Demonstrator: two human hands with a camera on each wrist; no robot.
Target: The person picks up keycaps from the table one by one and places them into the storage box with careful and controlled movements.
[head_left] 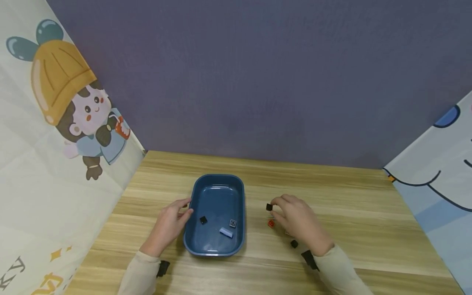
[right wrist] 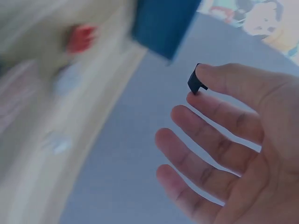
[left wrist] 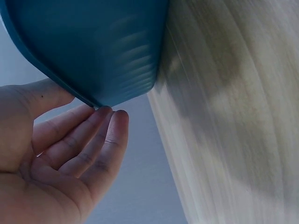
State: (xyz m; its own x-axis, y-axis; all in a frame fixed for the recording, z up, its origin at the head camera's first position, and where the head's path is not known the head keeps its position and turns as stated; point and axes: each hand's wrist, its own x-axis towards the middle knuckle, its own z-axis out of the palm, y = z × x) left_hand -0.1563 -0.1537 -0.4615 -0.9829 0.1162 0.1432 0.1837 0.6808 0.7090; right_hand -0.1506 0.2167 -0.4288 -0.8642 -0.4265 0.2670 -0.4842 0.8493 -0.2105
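A blue plastic tray (head_left: 214, 205) stands on the wooden table. My left hand (head_left: 167, 224) holds its left rim, thumb and fingertips at the edge; the left wrist view shows this hand (left wrist: 60, 149) at the tray's wall (left wrist: 107, 56). Between thumb and index finger, my right hand (head_left: 300, 221) pinches a small black toy brick (head_left: 269, 207), raised clear of the table in the right wrist view. Its other fingers are spread and loosely bent. In the tray lie a black piece (head_left: 203, 220), a grey square piece (head_left: 233, 223) and a pale bar (head_left: 226, 232).
A red brick (head_left: 271, 223) and another black brick (head_left: 293, 243) lie on the table (head_left: 350, 205) near my right hand. Pale pieces there are partly covered by it and blurred in the right wrist view. A dark wall (head_left: 258, 82) rises behind; printed sheets flank both sides.
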